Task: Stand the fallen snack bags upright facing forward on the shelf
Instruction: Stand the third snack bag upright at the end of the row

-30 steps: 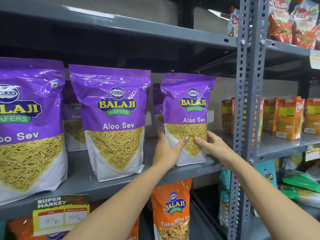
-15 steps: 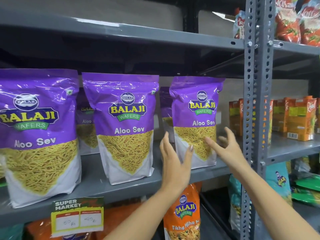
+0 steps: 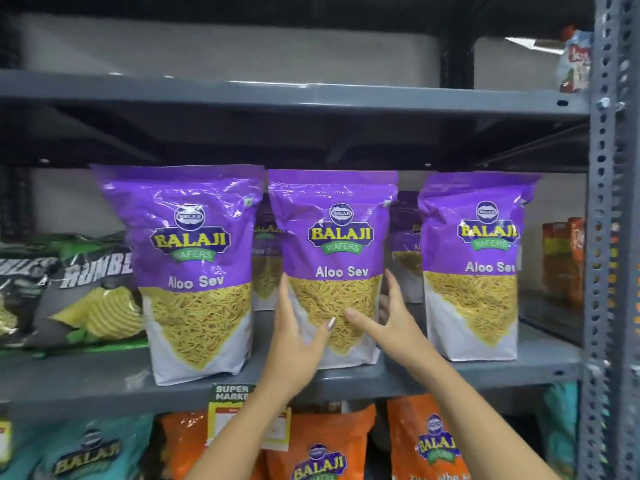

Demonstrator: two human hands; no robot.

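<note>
**Both hands cupped the middle Aloo Sev bag**

Spread fingers framed the middle purple bag (image 3: 332, 268) at the centre of the frame: the left hand (image 3: 298, 344) lay open against its lower left edge with the thumb across the yellow window, and the right hand (image 3: 388, 323) bracketed its lower right edge, fingers apart. Neither grip was closed; whether the right palm actually touched the film was hard to tell through the motion blur.

The bag stood upright, label forward, near the front lip of the grey metal shelf (image 3: 104, 382), between the left purple bag (image 3: 194, 271) and the right purple bag (image 3: 474, 268), apart from both. More purple bags (image 3: 266, 258) stood behind, partly hidden.

As a judgement, the pouch would be light, its glossy film slippery and crinkly, its contents brittle, so squeezing the belly risks crushing. Holding the lower side seams, close to the flat base, seemed the steadiest way to square it.

The shelf looked smooth and level, so a bag could slide rather than tip. Headroom under the shelf above was modest. At the left edge of the frame, green and black bags (image 3: 69, 289) lay on their sides, likely still needing attention. A perforated steel upright (image 3: 609, 237) closed the bay on the right.
</note>
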